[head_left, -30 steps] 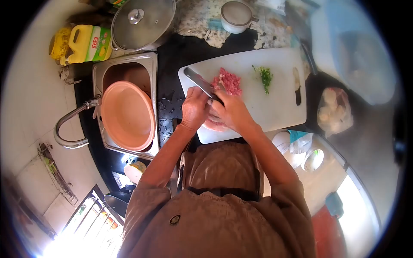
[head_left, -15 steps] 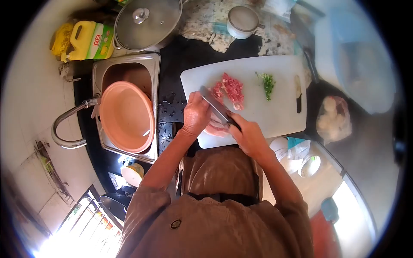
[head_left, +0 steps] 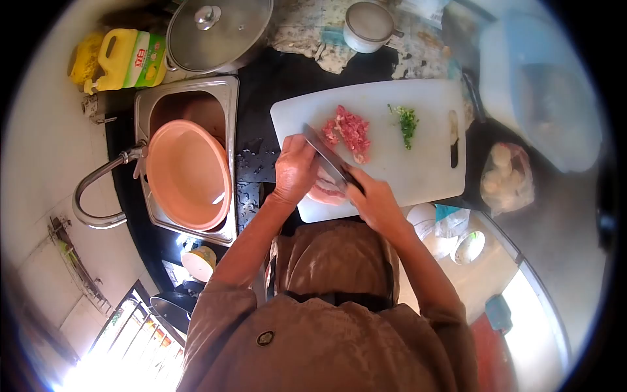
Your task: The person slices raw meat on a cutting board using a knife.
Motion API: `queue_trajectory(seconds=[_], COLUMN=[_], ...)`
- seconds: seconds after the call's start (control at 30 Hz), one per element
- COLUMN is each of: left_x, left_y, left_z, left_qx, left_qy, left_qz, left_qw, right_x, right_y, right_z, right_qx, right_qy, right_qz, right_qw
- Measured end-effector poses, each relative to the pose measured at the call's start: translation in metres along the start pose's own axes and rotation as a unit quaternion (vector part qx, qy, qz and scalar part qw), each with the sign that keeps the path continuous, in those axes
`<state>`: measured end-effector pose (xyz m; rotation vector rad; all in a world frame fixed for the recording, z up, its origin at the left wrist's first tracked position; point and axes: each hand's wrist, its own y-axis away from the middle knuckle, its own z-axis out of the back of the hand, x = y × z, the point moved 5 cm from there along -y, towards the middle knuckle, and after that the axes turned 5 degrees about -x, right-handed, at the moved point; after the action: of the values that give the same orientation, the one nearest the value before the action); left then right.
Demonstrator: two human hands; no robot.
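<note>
My right hand (head_left: 377, 199) is wrapped round the dark handle of a kitchen knife (head_left: 328, 159). The blade slants up and left over a piece of raw meat (head_left: 325, 185) on the white cutting board (head_left: 418, 176). On the meat's left side, my left hand (head_left: 294, 170) presses down with bent fingers, its fingertips close to the blade. A heap of chopped red meat (head_left: 351, 129) lies just beyond the knife. Further right on the board is a small pile of chopped green herbs (head_left: 408, 124).
Left of the board, an orange basin (head_left: 186, 173) stands in the steel sink (head_left: 233, 98) by a curved faucet (head_left: 81, 202). A lidded pot (head_left: 225, 39), a yellow oil jug (head_left: 127, 59) and a lidded white cup (head_left: 364, 39) are behind. A bag of pale round items (head_left: 506, 183) lies right.
Both hands, the knife and the meat keep nearly the same positions on the board. The whole view has shifted slightly.
</note>
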<state>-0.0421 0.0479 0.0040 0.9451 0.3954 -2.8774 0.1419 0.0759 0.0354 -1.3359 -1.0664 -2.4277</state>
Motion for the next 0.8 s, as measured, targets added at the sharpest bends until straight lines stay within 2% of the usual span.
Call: queue_trajectory(seconds=[0.03, 0.07, 0.1, 0.17, 0.23, 0.37, 0.4, 0.43, 0.5, 0.63, 0.7, 0.73, 0.8], left_x=[-0.001, -0.001, 0.001, 0.001, -0.001, 0.0, -0.001, -0.002, 0.0, -0.003, -0.01, -0.009, -0.005], left_y=[0.003, 0.008, 0.009, 0.006, 0.004, 0.003, 0.003, 0.003, 0.001, -0.014, -0.024, -0.028, -0.032], left_z=[0.002, 0.004, 0.004, -0.001, 0.001, 0.0, 0.001, 0.001, 0.001, 0.011, 0.017, 0.017, 0.006], left_qx=[0.005, 0.011, 0.01, 0.003, 0.006, 0.003, -0.002, -0.002, 0.0, 0.034, 0.068, 0.068, 0.166], left_qy=[-0.004, -0.007, 0.007, 0.024, 0.01, -0.002, 0.0, 0.0, -0.008, -0.043, -0.098, -0.099, -0.079], left_qz=[-0.003, -0.002, 0.008, 0.008, 0.011, -0.005, -0.008, -0.006, 0.034, 0.042, -0.026, -0.027, -0.027], left_qw=[1.0, 1.0, 1.0, 1.0, 1.0, 1.0, 1.0, 1.0, 0.999, 0.998, 0.992, 0.992, 0.983], right_x=[0.005, 0.008, 0.022, 0.037, 0.024, 0.002, -0.006, -0.015, -0.015, -0.018, -0.02, -0.021, -0.019], right_y=[-0.009, -0.019, -0.03, -0.039, -0.045, -0.049, -0.039, -0.026, -0.014, -0.01, -0.01, -0.011, -0.01], right_z=[-0.007, -0.015, -0.02, -0.023, -0.026, -0.015, -0.003, 0.001, 0.014, 0.014, 0.013, 0.013, 0.015], right_qx=[-0.028, -0.026, -0.037, -0.058, -0.054, -0.097, -0.047, 0.005, 0.001, -0.005, 0.0, 0.002, 0.002], right_qy=[-0.008, -0.014, 0.041, 0.101, 0.029, -0.074, -0.182, -0.283, -0.286, -0.296, -0.299, -0.3, -0.298], right_qz=[0.061, 0.059, 0.148, 0.239, 0.145, 0.152, 0.022, -0.112, -0.111, -0.106, -0.107, -0.108, -0.106], right_qw=[0.998, 0.998, 0.987, 0.964, 0.988, 0.981, 0.982, 0.952, 0.952, 0.949, 0.948, 0.948, 0.949])
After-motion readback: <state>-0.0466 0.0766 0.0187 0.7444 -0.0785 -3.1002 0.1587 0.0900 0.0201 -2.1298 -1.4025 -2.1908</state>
